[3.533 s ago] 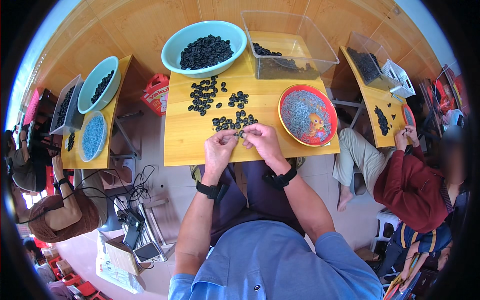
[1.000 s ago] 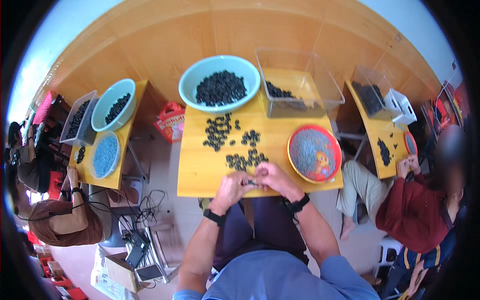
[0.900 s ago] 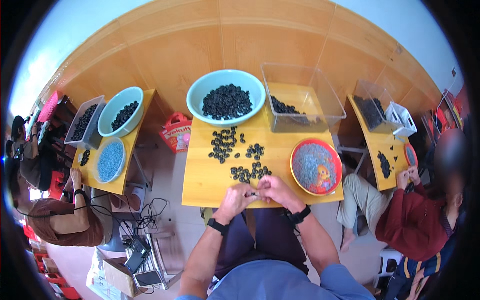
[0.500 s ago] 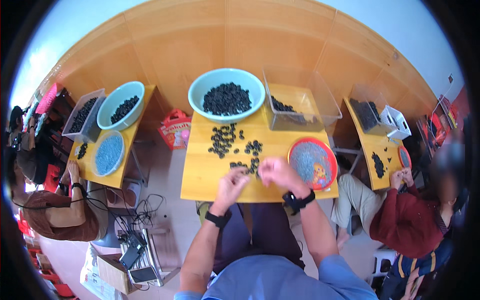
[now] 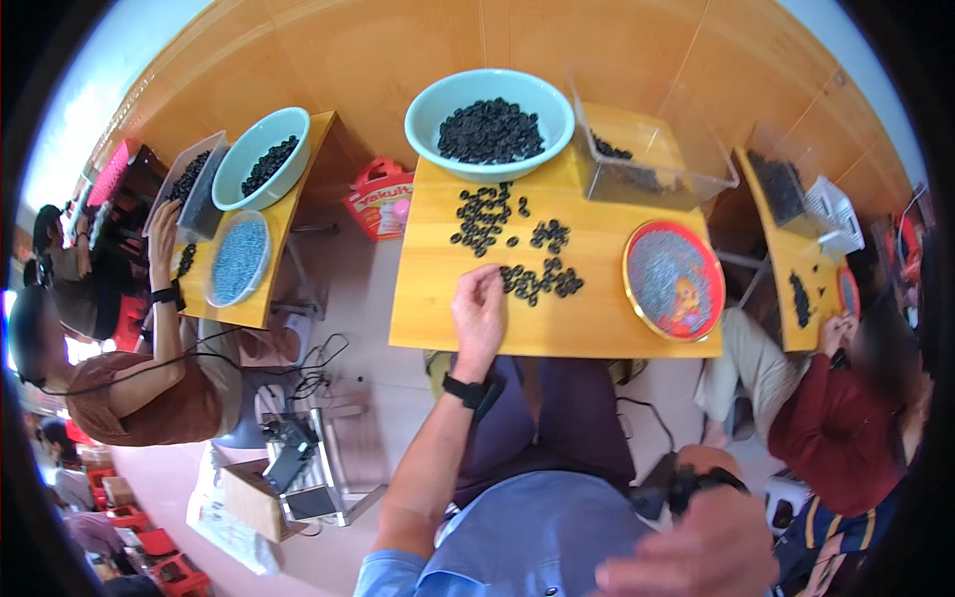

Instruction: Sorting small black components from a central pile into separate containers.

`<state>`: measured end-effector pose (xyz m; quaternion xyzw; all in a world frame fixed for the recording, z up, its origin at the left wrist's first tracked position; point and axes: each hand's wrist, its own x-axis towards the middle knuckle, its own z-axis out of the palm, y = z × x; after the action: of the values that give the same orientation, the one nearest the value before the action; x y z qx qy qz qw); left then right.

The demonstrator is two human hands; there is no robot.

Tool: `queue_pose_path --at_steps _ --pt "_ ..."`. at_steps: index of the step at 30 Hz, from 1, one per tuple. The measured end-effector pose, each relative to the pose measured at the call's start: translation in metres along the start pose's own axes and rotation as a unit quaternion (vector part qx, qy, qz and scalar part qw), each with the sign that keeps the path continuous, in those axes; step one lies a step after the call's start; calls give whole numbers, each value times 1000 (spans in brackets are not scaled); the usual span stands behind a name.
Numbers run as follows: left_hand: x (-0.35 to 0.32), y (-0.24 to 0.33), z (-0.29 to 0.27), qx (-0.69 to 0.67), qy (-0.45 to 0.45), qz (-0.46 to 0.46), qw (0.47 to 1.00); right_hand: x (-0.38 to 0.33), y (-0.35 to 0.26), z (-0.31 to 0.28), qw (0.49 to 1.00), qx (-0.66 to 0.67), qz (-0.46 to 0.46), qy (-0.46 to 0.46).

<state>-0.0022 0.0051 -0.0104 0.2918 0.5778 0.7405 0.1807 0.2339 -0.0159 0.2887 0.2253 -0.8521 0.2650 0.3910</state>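
A: The right hand (image 5: pixel 701 547) has left the table (image 5: pixel 438 318) and now blurs before the blue shirt (image 5: pixel 537 527); is it gripping anything?
B: I can't tell; the left hand (image 5: pixel 479 310) curls its fingers beside the black pieces (image 5: pixel 546 284), its grip unclear too; they lie loose between the pale blue basin (image 5: pixel 423 124) and the table's near edge.

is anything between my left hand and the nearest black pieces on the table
Nothing visible: the left hand is right at the left edge of the nearest black pieces. The red bowl stands clear on their right, and the blurred right hand is back from the table.
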Motion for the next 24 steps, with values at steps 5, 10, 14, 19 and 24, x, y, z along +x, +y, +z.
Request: queue_pose_path --at_steps 5,10,14,19,24 --pt "1 -2 7 69 -10 -6 998 30 7 -9 995 94 12 2" --pt "5 7 3 263 -47 161 950 31 1 3 978 187 42 84" --pt "-3 19 20 336 -156 189 910 4 26 3 997 69 34 -4" --pt "-6 7 3 365 -159 163 903 -18 146 42 923 -80 368 80" --pt "-7 22 19 426 -147 181 874 -111 282 84 816 -227 500 -182"
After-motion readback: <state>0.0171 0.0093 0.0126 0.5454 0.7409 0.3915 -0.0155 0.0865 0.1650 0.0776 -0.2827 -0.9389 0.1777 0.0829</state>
